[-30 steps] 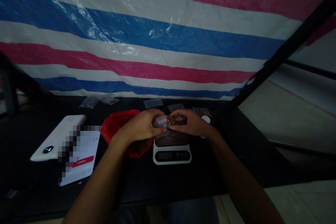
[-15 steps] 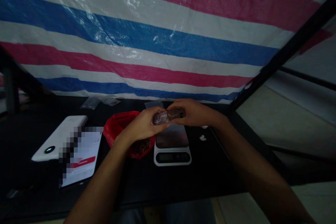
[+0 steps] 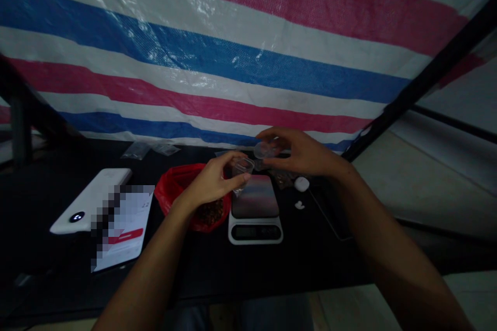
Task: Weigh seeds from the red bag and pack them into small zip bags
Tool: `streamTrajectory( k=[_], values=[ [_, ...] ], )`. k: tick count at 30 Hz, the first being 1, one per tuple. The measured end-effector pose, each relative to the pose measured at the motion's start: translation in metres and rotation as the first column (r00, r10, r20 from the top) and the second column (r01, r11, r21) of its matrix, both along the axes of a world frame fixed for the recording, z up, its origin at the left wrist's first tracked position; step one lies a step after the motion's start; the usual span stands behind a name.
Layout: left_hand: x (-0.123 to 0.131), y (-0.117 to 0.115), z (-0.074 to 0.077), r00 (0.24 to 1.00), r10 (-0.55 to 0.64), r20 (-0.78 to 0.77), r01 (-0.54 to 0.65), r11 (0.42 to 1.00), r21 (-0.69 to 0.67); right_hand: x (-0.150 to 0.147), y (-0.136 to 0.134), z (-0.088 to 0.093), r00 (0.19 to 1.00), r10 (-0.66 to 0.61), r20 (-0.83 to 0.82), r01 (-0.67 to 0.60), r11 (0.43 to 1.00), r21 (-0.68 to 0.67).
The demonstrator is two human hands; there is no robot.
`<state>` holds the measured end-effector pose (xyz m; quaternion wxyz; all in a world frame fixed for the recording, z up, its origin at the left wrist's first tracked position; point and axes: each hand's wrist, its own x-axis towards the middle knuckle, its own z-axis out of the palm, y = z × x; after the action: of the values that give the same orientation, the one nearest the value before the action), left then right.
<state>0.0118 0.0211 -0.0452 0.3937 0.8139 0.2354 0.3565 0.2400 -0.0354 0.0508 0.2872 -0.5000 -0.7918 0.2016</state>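
My left hand (image 3: 217, 178) is closed round a small clear plastic cup (image 3: 244, 166), held above the far left part of a digital scale's metal plate (image 3: 256, 201). Just right of it, my right hand (image 3: 297, 151) has its fingers curled about another clear plastic piece (image 3: 263, 150) with a round rim. Whether that is a second cup or a lid I cannot tell. Below my right hand, a clear packet with brown contents (image 3: 282, 178) lies by the scale's far right corner. A red plastic bag (image 3: 166, 194) stands open left of the scale, with brown bits in it.
To the left lie a white power bank (image 3: 104, 186) and a lit phone or tablet (image 3: 132, 248), partly blurred out. Clear bags (image 3: 136, 150) lie at the back. A white earbud case (image 3: 302, 183), an earbud (image 3: 299, 205) and a dark flat device (image 3: 330, 212) lie right.
The brown packet has left my right hand and now lies behind the scale. My hands have drawn apart, and clear plastic pieces now show in both.
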Motion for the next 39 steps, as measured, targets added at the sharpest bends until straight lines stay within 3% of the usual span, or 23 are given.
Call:
streamTrajectory(
  k=[3, 6, 9, 12, 16, 22, 25, 30, 32, 35, 39],
  values=[
    [0.002, 0.001, -0.003, 0.995, 0.044, 0.086, -0.039, 0.998, -0.056, 0.01, -0.009, -0.038, 0.992, -0.031, -0.124, 0.025, 0.999, -0.047],
    [0.005, 0.004, -0.006, 0.971, 0.14, 0.192, -0.115, 0.984, -0.134, 0.008, -0.019, -0.078, 0.997, -0.031, -0.074, 0.027, 0.998, -0.064],
    [0.006, 0.007, -0.009, 0.948, 0.212, 0.239, -0.177, 0.971, -0.162, 0.002, -0.025, -0.102, 0.996, -0.031, -0.089, 0.02, 0.992, -0.122],
    [0.004, 0.009, -0.011, 0.959, 0.24, 0.147, -0.238, 0.971, -0.035, -0.003, -0.021, -0.102, 0.985, -0.07, -0.155, 0.057, 0.994, -0.09],
    [0.004, 0.009, -0.012, 0.99, 0.139, -0.025, -0.132, 0.976, 0.172, -0.009, -0.003, -0.08, 0.959, -0.134, -0.248, 0.148, 0.988, 0.037],
    [0.004, 0.011, -0.014, 0.98, 0.188, -0.072, -0.17, 0.964, 0.206, -0.026, 0.021, -0.06, 0.996, -0.015, -0.089, 0.015, 1.0, 0.0],
    [0.003, 0.015, -0.018, 0.972, 0.223, -0.077, -0.199, 0.949, 0.246, -0.027, 0.029, -0.059, 0.991, -0.044, -0.129, 0.044, 0.999, 0.005],
    [-0.012, 0.018, -0.004, 0.895, 0.446, -0.028, -0.418, 0.857, 0.3, -0.016, 0.049, -0.074, 0.959, -0.211, -0.188, 0.226, 0.972, 0.063],
    [-0.027, 0.017, 0.005, 0.866, 0.477, -0.151, -0.419, 0.857, 0.299, -0.009, 0.057, -0.087, 0.948, -0.242, -0.207, 0.252, 0.968, 0.02],
    [-0.05, 0.011, 0.006, 0.829, 0.323, -0.456, -0.254, 0.945, 0.207, 0.001, 0.062, -0.11, 0.95, -0.231, -0.21, 0.218, 0.972, -0.086],
    [-0.061, 0.0, -0.009, 0.81, 0.089, -0.579, -0.048, 0.995, 0.085, 0.013, 0.056, -0.129, 0.947, -0.289, -0.142, 0.284, 0.957, -0.054]
  ],
)
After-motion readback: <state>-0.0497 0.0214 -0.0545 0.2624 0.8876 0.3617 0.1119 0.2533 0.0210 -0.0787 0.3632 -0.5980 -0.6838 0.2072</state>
